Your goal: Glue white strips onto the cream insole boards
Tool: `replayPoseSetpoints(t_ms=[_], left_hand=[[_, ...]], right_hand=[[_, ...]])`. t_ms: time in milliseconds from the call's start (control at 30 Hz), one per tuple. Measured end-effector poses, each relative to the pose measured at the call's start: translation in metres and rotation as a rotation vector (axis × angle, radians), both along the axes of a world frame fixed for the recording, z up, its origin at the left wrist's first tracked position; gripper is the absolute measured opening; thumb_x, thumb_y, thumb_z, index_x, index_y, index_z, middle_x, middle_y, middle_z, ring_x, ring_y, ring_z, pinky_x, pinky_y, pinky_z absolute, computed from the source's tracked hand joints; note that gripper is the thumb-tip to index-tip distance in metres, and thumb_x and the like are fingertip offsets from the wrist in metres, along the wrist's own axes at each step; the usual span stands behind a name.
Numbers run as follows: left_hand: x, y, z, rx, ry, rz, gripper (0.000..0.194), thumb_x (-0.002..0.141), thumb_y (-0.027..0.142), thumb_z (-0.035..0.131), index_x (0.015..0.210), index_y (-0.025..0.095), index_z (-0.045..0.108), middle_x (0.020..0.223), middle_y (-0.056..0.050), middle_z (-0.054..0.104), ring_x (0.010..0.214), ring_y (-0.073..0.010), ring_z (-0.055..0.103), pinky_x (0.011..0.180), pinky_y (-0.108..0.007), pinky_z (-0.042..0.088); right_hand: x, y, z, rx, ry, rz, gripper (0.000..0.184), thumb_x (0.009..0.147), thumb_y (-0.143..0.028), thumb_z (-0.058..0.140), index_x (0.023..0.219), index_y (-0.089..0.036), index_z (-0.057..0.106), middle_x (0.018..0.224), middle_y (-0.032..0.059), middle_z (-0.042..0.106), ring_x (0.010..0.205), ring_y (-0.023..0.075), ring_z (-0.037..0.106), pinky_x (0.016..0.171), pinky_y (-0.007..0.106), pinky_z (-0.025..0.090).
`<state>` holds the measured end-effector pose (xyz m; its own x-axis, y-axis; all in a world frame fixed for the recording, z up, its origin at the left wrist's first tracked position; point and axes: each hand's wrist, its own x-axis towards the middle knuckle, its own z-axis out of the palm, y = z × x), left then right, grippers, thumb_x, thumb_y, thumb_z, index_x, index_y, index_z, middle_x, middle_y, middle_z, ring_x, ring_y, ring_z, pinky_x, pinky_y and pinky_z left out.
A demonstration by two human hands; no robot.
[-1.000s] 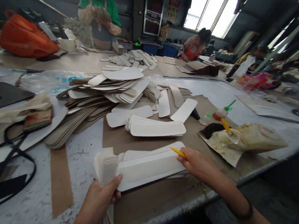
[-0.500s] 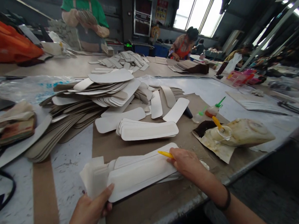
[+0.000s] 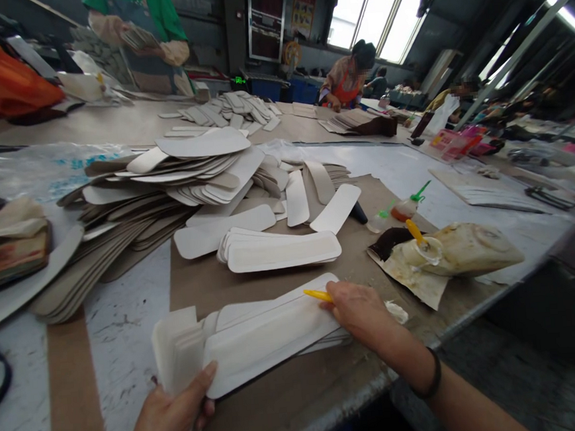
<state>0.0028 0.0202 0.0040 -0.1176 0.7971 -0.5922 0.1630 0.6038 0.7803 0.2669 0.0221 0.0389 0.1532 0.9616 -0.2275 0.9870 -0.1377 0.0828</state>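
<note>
A long white panel with rounded corners (image 3: 272,339) lies on a small pile of similar panels at the table's front. My left hand (image 3: 176,410) is closed around a bunch of off-white strips (image 3: 178,347), its thumb at the panel's left end. In my right hand (image 3: 357,313) is a yellow pointed plastic stick (image 3: 318,295), its tip over the panel's upper edge near the right end. The fingers below the stick are partly hidden. Just behind, a fanned stack of white panels (image 3: 285,252) rests on brown board.
A large heap of panels (image 3: 204,169) stands at the back left. On the right, a stained glue bottle (image 3: 474,247) lies on its side with a yellow stick in its mouth. Small green-tipped bottles (image 3: 406,207) stand behind it. Co-workers are across the table.
The view has shifted slightly, moving the background left. Both hands keep nearly the same places on the panel, with the same grips.
</note>
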Motion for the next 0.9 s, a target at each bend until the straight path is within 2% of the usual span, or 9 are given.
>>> replayPoseSetpoints(t_ms=[100,200,333,467,600,733,833,900], left_hand=[[0.001,-0.001,0.002,0.016,0.012,0.015,0.03,0.058,0.043,0.066,0.053,0.017,0.051,0.035,0.004,0.046,0.04,-0.0108,0.039,0.044,-0.023,0.033],[0.001,-0.001,0.004,0.029,-0.016,0.021,0.03,0.058,0.043,0.066,0.052,0.017,0.051,0.035,0.004,0.046,0.04,-0.0107,0.039,0.043,-0.023,0.033],[-0.004,-0.002,0.004,0.016,-0.094,0.06,0.031,0.053,0.042,0.07,0.056,0.016,0.054,0.038,0.004,0.048,0.041,-0.0111,0.041,0.043,-0.022,0.034],[-0.009,-0.004,0.003,0.008,-0.133,0.044,0.038,0.047,0.048,0.074,0.051,0.015,0.054,0.041,0.002,0.051,0.043,-0.0113,0.044,0.043,-0.022,0.037],[-0.013,-0.008,0.003,0.02,-0.156,0.023,0.042,0.048,0.051,0.074,0.046,0.015,0.053,0.038,0.002,0.049,0.041,-0.0091,0.041,0.041,-0.019,0.035],[-0.017,-0.013,0.005,-0.042,-0.317,0.052,0.038,0.049,0.046,0.077,0.057,0.016,0.056,0.04,0.005,0.048,0.041,-0.007,0.039,0.04,-0.016,0.034],[-0.022,-0.016,0.006,-0.134,-0.457,0.014,0.036,0.053,0.045,0.076,0.059,0.017,0.055,0.043,0.006,0.047,0.042,-0.0077,0.039,0.041,-0.018,0.037],[-0.023,-0.016,0.005,-0.136,-0.447,-0.004,0.035,0.055,0.045,0.075,0.06,0.016,0.056,0.045,0.005,0.047,0.043,-0.0091,0.041,0.042,-0.021,0.039]], right_hand=[[0.013,-0.01,0.003,0.079,-0.05,-0.062,0.013,0.089,-0.027,0.043,0.085,-0.018,0.052,0.083,0.0078,0.063,0.075,0.0207,0.06,0.058,0.026,0.035],[0.026,-0.024,0.005,0.192,0.028,-0.117,0.018,0.09,-0.029,0.04,0.076,-0.02,0.047,0.076,0.0052,0.059,0.071,0.0189,0.057,0.06,0.027,0.035],[0.029,-0.037,0.002,0.29,0.402,-0.221,0.025,0.089,-0.033,0.035,0.07,-0.021,0.044,0.064,0.0021,0.052,0.062,0.0177,0.051,0.06,0.029,0.035],[0.025,-0.04,-0.006,0.241,0.656,-0.27,0.034,0.088,-0.045,0.03,0.071,-0.02,0.046,0.057,-0.0016,0.048,0.053,0.014,0.047,0.052,0.026,0.036],[0.019,-0.042,-0.011,0.178,1.126,-0.463,0.036,0.077,-0.054,0.049,0.07,-0.018,0.048,0.051,-0.0066,0.041,0.042,0.0076,0.037,0.04,0.02,0.028],[0.009,-0.049,-0.007,0.203,1.472,-0.649,0.04,0.063,-0.052,0.067,0.073,-0.016,0.052,0.053,-0.0076,0.041,0.042,0.0037,0.032,0.037,0.016,0.023],[0.002,-0.053,-0.006,0.197,1.632,-0.764,0.041,0.059,-0.051,0.071,0.071,-0.018,0.051,0.052,-0.0078,0.041,0.042,0.0035,0.032,0.036,0.015,0.024],[0.0,-0.054,-0.008,0.23,1.598,-0.775,0.04,0.06,-0.052,0.069,0.07,-0.018,0.051,0.05,-0.0078,0.041,0.041,0.004,0.034,0.036,0.015,0.026]])
